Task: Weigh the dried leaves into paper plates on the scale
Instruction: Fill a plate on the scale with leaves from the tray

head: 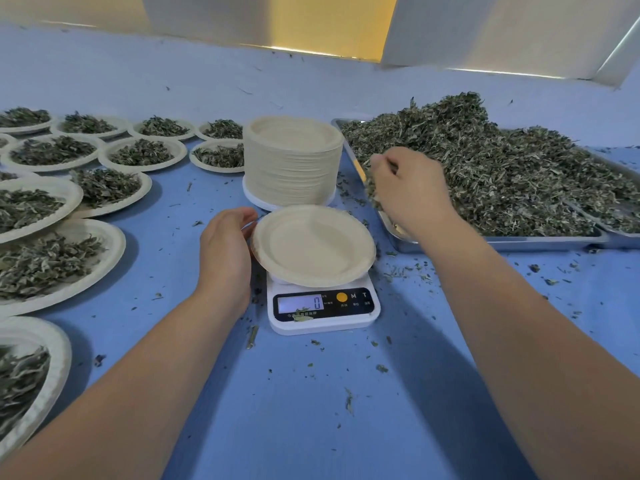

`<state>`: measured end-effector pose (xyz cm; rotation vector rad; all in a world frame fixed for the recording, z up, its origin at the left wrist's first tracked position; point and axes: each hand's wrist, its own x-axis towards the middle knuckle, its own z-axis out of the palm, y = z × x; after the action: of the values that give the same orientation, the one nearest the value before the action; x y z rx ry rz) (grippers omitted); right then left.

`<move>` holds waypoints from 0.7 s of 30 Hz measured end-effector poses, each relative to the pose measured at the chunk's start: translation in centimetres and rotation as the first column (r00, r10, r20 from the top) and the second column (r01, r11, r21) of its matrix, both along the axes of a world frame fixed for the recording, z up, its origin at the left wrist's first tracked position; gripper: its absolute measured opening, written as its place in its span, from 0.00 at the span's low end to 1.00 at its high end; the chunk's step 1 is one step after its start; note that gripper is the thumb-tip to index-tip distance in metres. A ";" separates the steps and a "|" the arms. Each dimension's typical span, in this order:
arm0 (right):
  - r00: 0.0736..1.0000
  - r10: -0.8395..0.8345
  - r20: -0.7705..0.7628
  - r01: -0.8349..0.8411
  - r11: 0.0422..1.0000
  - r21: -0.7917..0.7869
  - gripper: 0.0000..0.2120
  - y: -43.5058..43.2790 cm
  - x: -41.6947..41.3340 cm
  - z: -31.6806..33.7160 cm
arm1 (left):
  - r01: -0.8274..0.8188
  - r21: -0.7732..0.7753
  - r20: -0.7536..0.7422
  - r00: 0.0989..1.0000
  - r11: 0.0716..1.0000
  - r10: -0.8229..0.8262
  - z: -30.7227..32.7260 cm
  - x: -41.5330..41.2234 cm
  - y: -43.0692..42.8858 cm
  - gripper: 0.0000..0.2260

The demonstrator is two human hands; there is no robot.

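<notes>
An empty paper plate [313, 245] sits on the white scale [322, 308] in the middle of the blue tabletop [311, 393], tilted a little and overhanging the scale on every side. The display on the near face reads 0, and a scrap of leaf lies on the casing just below it.

My left grip [225, 247] is cupped at the plate's left rim, fingers loosely curved with the tips at the edge. My thumb is hidden, so I cannot tell whether I am pinching the rim or only resting against it.

My right grip [412, 188] is out to the far right, over the near-left corner of the metal tray [502, 242]. Its fingers are curled tight round a pinch of dried leaves [502, 161], with bits hanging below my fingertips. The rest of the leaves lie heaped high across the tray, well apart from the plate on the scale.

Just beyond the scale stands a tall stack of plates [292, 161], all empty. To the left, the filled plates [52, 152] spread in rows from far to near, each holding a mound of leaves, some rims overlapping. Small crumbs [348, 400] of leaf are scattered over the tabletop, thickest between the scale and the tray.
</notes>
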<state>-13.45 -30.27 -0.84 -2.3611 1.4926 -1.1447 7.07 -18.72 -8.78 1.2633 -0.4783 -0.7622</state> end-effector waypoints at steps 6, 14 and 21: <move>0.958 0.287 -0.026 -0.284 0.956 0.077 0.16 4.0 5.2 -0.2 | 0.015 0.000 0.008 1.000 1.000 -0.015 0.2 0.0 0.2 0.14; 0.938 0.343 -0.047 -0.331 0.927 0.175 0.13 4.3 4.3 -1.6 | 0.018 0.006 0.073 0.997 1.000 -0.018 0.8 -0.4 0.5 0.10; 0.994 0.060 -0.088 -0.053 0.995 0.088 0.12 0.2 0.5 -2.8 | 0.030 0.015 0.123 0.992 0.999 -0.032 1.2 -1.0 1.0 0.13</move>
<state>-12.96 -30.06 -3.65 -2.4101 1.4605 -0.9538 6.06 -17.73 -7.59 1.3232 -0.5953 -0.7172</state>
